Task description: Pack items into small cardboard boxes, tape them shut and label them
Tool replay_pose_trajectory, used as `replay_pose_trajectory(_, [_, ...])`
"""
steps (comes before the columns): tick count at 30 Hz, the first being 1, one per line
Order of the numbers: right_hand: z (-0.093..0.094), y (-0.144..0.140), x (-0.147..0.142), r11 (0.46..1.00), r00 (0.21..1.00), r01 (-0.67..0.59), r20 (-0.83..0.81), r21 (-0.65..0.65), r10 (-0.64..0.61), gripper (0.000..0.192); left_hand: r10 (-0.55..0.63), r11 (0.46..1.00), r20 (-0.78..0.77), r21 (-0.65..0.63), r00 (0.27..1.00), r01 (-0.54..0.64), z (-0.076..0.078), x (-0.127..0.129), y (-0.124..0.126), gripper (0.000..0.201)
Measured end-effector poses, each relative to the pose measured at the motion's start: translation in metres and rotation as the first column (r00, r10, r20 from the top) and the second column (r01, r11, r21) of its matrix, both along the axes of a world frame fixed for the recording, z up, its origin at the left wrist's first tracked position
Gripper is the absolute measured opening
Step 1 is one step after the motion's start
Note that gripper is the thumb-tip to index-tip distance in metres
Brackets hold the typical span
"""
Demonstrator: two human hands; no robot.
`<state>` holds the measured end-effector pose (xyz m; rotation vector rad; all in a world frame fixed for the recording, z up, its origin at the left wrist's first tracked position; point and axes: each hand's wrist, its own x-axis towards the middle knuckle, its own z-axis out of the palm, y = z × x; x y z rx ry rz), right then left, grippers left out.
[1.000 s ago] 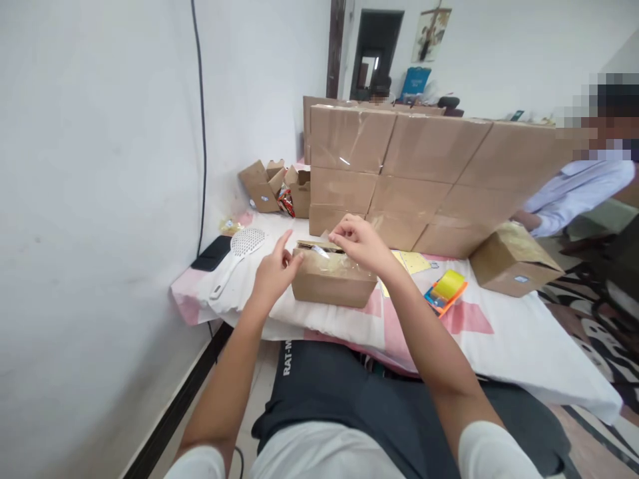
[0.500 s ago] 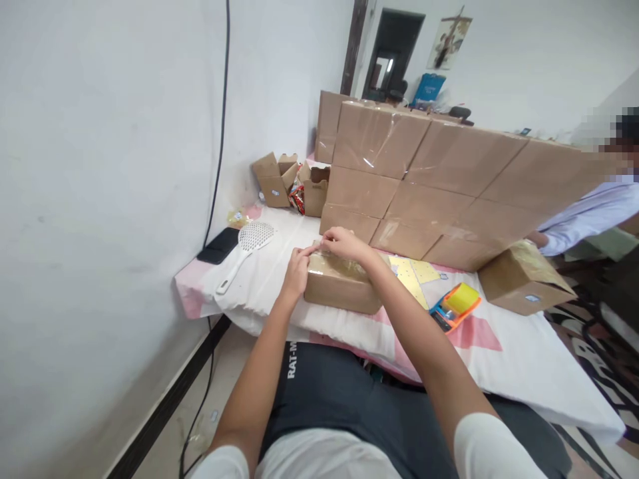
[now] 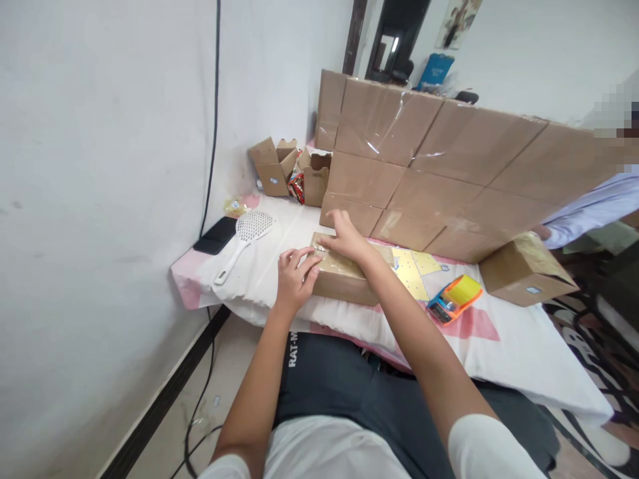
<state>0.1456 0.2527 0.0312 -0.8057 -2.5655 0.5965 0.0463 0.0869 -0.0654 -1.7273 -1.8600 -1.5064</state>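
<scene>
A small cardboard box (image 3: 344, 291) with shiny clear tape across its top lies on the cloth in front of me. At its left end is my left hand (image 3: 294, 276), fingers bent and apart, the index finger and thumb touching the taped top edge. Over the top left part of the box is my right hand (image 3: 349, 241). Its thumb side presses on the tape while other fingers are raised and spread. Right of the box lies an orange and blue tape dispenser (image 3: 454, 299) with a yellow roll. My right forearm hides part of the box.
Stacked cardboard boxes (image 3: 434, 193) form a wall behind. A white fly swatter (image 3: 253, 226) and a black phone (image 3: 217, 236) lie left. Opened boxes (image 3: 274, 174) with red packets stand at the back left. Another box (image 3: 526, 269) sits right, beside a person's sleeve (image 3: 589, 206).
My left hand has drawn slightly left and down, its fingers opening from the box's end. The raised fingers of my right hand have spread. The view has tilted a little downward.
</scene>
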Motion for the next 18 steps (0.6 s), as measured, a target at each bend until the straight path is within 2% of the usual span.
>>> replay_pose_trajectory(2, [-0.001, 0.003, 0.003, 0.997, 0.998, 0.067, -0.012, -0.029, -0.067, 0.077, 0.001, 1.0, 0.001, -0.011, 1.0, -0.001, 0.002, 0.0, 0.0, 0.032])
replay_pose_trajectory(3, [-0.001, 0.004, 0.003, 0.995, 0.996, 0.091, 0.008, -0.031, -0.091, 0.08, 0.001, 1.0, -0.002, -0.023, 1.0, -0.001, 0.003, 0.0, 0.0, 0.032])
replay_pose_trajectory(7, [-0.001, 0.002, 0.005, 0.989, 0.986, 0.139, 0.088, 0.051, -0.143, 0.05, -0.032, 0.996, -0.028, -0.08, 0.999, 0.03, 0.005, -0.002, -0.001, 0.033])
replay_pose_trajectory(10, [-0.002, -0.001, 0.005, 0.983, 0.978, 0.166, 0.113, 0.082, -0.174, 0.042, -0.048, 0.995, -0.014, -0.089, 0.999, 0.047, 0.002, -0.004, -0.001, 0.034])
replay_pose_trajectory(14, [-0.002, -0.003, 0.002, 0.973, 0.964, 0.22, 0.141, 0.061, -0.227, 0.036, -0.062, 0.998, 0.074, -0.013, 0.995, 0.063, -0.009, 0.001, 0.006, 0.037])
replay_pose_trajectory(18, [0.009, -0.006, 0.006, 0.939, 0.942, 0.308, 0.087, 0.15, -0.323, 0.02, -0.076, 0.997, 0.135, 0.043, 0.988, 0.071, -0.017, 0.004, 0.011, 0.036])
